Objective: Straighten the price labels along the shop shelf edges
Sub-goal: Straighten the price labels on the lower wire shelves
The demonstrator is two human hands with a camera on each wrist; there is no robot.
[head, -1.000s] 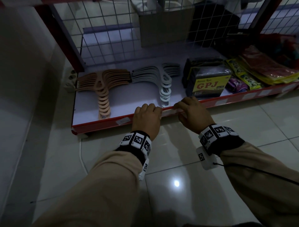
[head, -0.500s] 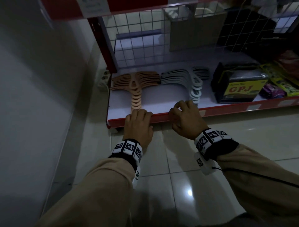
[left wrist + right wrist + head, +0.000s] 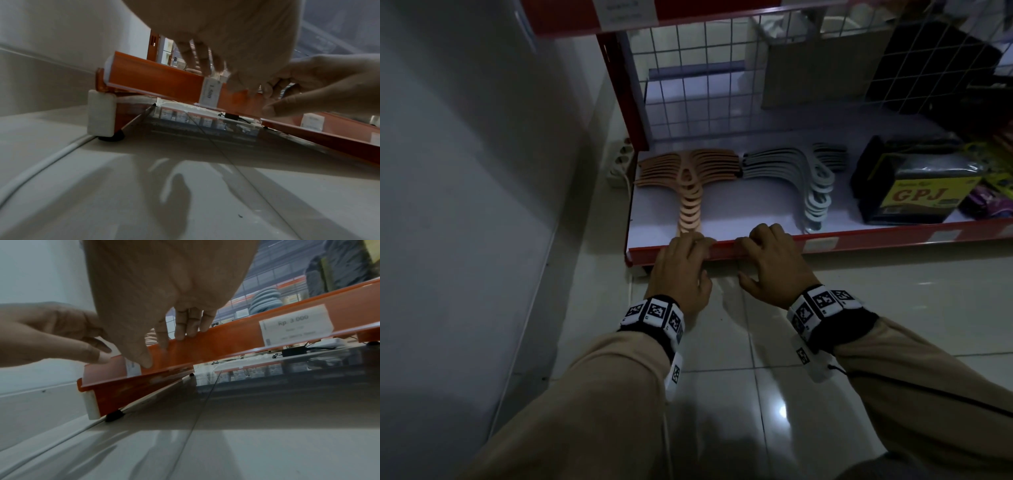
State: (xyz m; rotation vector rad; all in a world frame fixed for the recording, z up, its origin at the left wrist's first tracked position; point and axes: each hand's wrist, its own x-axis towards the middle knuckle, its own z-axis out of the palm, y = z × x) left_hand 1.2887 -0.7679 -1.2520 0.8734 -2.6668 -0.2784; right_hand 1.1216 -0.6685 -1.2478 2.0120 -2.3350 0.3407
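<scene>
The bottom shelf's red edge strip [image 3: 876, 236] runs left to right just above the floor. My left hand [image 3: 685, 263] and right hand [image 3: 774, 260] sit side by side near its left end, fingers hooked over the top. A small white price label [image 3: 211, 92] sits in the strip [image 3: 154, 76] between my thumbs. The right thumb presses on the label [image 3: 132, 368], while the left hand [image 3: 61, 332] touches the strip [image 3: 226, 340] beside it. A second label, "Rp 3.000" [image 3: 296, 326], sits level further right and also shows in the head view [image 3: 820, 244].
Orange hangers [image 3: 688, 178], grey hangers [image 3: 815, 192] and a black GPJ pack [image 3: 914, 192] lie on the shelf. A power strip [image 3: 619, 164] and white cable sit by the wall at left. An upper shelf's label [image 3: 628, 12] hangs overhead. A wire grid backs the shelf.
Both hands have slid left along the red strip, from in front of the grey hangers to the leftmost label by the orange hangers.
</scene>
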